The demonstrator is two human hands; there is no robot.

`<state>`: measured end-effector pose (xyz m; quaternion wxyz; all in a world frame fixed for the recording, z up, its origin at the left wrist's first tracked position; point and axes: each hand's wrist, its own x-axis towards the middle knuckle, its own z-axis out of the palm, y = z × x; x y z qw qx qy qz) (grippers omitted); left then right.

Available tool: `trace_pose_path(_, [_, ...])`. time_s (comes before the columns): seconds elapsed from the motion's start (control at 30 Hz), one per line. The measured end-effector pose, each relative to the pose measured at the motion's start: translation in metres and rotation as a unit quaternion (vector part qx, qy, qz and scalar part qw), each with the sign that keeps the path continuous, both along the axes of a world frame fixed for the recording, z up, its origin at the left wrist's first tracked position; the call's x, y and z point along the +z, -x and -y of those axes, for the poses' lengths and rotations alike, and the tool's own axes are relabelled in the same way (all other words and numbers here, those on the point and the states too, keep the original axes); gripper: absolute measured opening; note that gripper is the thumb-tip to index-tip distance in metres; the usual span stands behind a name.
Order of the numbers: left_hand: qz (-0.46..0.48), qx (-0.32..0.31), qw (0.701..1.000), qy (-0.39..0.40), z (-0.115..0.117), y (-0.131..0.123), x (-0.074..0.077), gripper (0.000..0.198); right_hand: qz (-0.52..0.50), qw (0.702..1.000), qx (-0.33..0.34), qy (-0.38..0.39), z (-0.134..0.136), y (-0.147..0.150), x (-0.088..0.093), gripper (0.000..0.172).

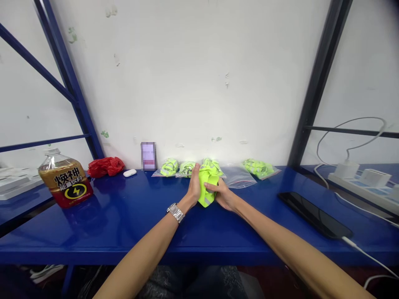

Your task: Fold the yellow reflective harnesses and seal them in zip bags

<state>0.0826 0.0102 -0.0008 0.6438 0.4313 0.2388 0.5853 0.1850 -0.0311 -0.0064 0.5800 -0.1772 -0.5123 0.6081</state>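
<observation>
Beyond and left of the left hand (193, 185), two yellow-green bundles (170, 167) are enclosed in clear bags (157, 173). The left hand is laid flat, uncurled, against a folded yellow-green band (203, 195), which is not yet bagged and is clamped in the right hand (225, 195). Just beyond both hands, a third bundle (212, 165) is partly hidden; right of the right hand, a flat clear bag (239, 179) is unfilled and a fourth bundle (258, 167) is bagged.

The right hand (225, 195) partly hides the yellow-green fabric (205, 197).

The cloth (204, 194) looks matt, the tabletop (124, 226) glossy
</observation>
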Motion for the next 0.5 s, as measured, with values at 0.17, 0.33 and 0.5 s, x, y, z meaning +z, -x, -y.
trace_pose_path(0.17, [-0.005, -0.006, 1.0, -0.004, -0.001, 0.004, 0.004, 0.057, 0.003, 1.0, -0.015, 0.003, -0.002, 0.0, -0.002, 0.059])
trace_pose_path(0.33, [-0.024, 0.035, 0.999, 0.016, -0.007, 0.003, 0.001, 0.057, 0.004, 0.997, -0.073, 0.015, -0.009, 0.001, -0.005, 0.062])
trace_pose_path(0.5, [-0.033, 0.075, 0.997, -0.006, -0.01, 0.001, -0.003, 0.052, 0.01, 0.996, -0.085, 0.011, -0.01, 0.001, -0.004, 0.065])
